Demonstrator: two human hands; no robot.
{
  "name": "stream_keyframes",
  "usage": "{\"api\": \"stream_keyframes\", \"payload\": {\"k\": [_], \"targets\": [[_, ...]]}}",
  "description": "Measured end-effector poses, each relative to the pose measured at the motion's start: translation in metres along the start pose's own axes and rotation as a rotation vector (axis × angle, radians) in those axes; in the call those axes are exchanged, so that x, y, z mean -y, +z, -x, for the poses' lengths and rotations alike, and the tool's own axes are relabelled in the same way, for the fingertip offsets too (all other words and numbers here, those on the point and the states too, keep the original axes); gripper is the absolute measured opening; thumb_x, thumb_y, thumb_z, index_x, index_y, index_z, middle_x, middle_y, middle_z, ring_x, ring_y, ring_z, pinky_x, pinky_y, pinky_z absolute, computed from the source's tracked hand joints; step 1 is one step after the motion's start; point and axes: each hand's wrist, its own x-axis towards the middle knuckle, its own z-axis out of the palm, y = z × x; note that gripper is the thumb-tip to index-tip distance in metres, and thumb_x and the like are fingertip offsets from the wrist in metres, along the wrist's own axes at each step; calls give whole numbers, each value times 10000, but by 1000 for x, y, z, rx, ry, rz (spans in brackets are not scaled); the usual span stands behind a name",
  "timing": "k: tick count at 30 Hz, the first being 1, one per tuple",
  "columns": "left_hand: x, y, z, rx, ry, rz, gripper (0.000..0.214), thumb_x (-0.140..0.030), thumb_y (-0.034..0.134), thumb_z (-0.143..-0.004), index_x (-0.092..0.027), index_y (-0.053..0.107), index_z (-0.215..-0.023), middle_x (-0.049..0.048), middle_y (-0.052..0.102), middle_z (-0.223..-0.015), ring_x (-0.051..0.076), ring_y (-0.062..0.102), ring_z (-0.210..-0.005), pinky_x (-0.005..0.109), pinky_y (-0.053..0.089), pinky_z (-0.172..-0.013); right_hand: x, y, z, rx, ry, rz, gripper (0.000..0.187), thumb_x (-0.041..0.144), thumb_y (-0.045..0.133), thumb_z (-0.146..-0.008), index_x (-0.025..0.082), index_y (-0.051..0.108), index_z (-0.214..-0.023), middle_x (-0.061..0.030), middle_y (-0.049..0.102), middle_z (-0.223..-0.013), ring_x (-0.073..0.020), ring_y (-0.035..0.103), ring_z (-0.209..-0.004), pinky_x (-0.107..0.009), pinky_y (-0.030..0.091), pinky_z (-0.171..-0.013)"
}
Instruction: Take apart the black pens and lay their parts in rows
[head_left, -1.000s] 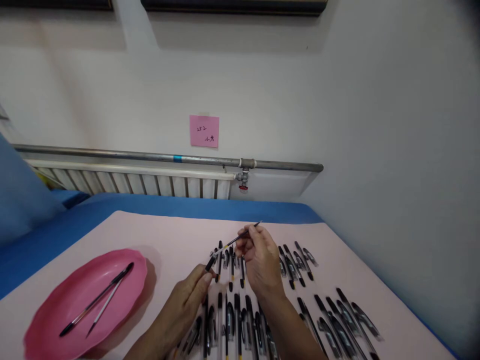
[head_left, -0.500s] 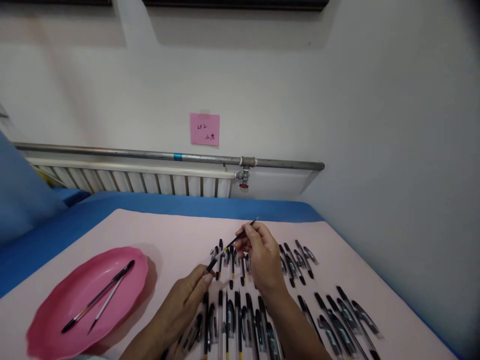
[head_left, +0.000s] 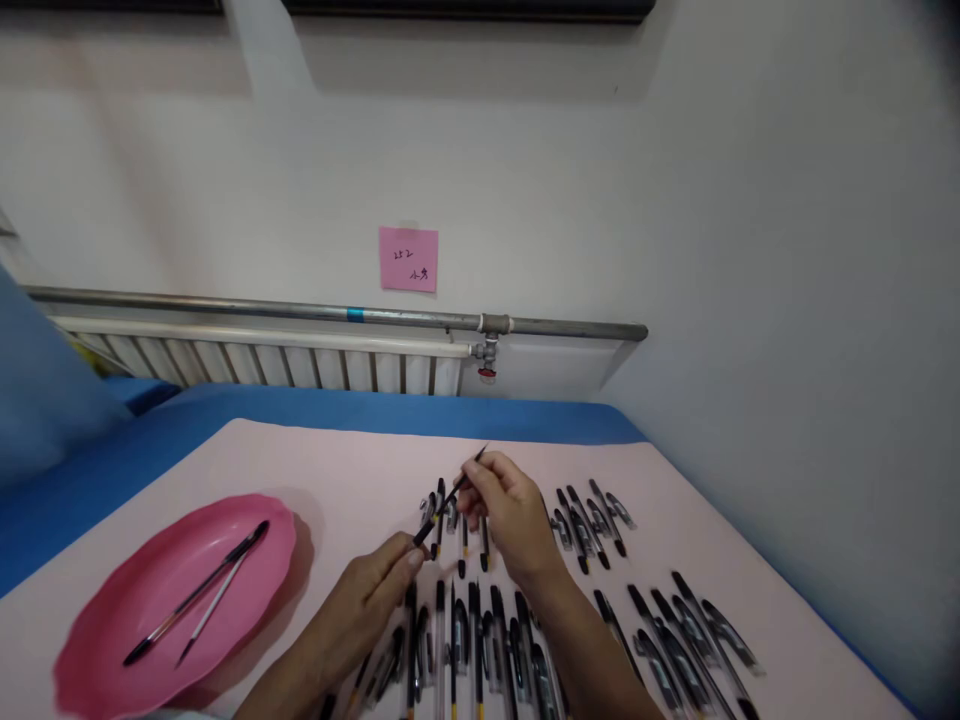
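My left hand [head_left: 375, 588] is closed around a pen barrel [head_left: 424, 532] with a dark grip end that points up and right. Between the thumb and fingers of my right hand [head_left: 510, 520] is a dark pen refill [head_left: 451, 493], its thin tip up and its lower part at the mouth of the barrel. Beneath my hands lie rows of pen parts: black-ended barrels [head_left: 440, 630], clear caps with black clips [head_left: 461, 625] and dark refills [head_left: 453, 640]. My right hand and forearm hide some of them.
At the left, a pink oval dish [head_left: 105, 610] holds an assembled black pen [head_left: 195, 595] and a white refill [head_left: 214, 608]. More pens and caps [head_left: 679, 640] lie at the right. Pink paper [head_left: 337, 460] covers the blue table [head_left: 375, 405], with a radiator [head_left: 300, 365] and wall behind.
My right hand has moved left and slightly down toward my left hand. The refill has slid further into the barrel, and less of it shows. My left hand has hardly moved.
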Motion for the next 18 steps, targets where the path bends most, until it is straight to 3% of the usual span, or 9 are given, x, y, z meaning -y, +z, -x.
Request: {"api": "stream_keyframes", "payload": {"k": [6,10,15,18], "targets": [[10,0,-5,-31,6,26,370,-522,344,-864,-201,517,-802,-62,389,-605,101,336,-566,202,280,-531,-7,14,7,211,132,122,165,320,564,-760,179,579,-675,29,574,-571,-76,459,-442,-188,366,-433],[8,0,-4,-29,-19,81,382,-534,346,-861,-203,535,-860,-72,353,-594,89,289,-530,196,232,-483,-6,14,5,94,109,17,202,347,557,-762,168,622,-832,14,589,-602,-81,467,-428,-199,366,-425],[4,1,-2,-36,-64,150,399,-557,346,-845,-212,540,-892,-86,325,-543,84,257,-479,196,198,-445,-5,12,2,-9,66,-10,225,379,569,-757,159,608,-777,5,590,-598,-76,456,-409,-204,358,-424],[11,-2,-7,-137,-100,154,362,-548,387,-824,-213,522,-841,-94,295,-528,83,256,-468,191,215,-442,-11,11,1,-31,60,30,206,367,565,-759,167,612,-763,13,577,-584,-81,451,-425,-204,360,-430]]}}
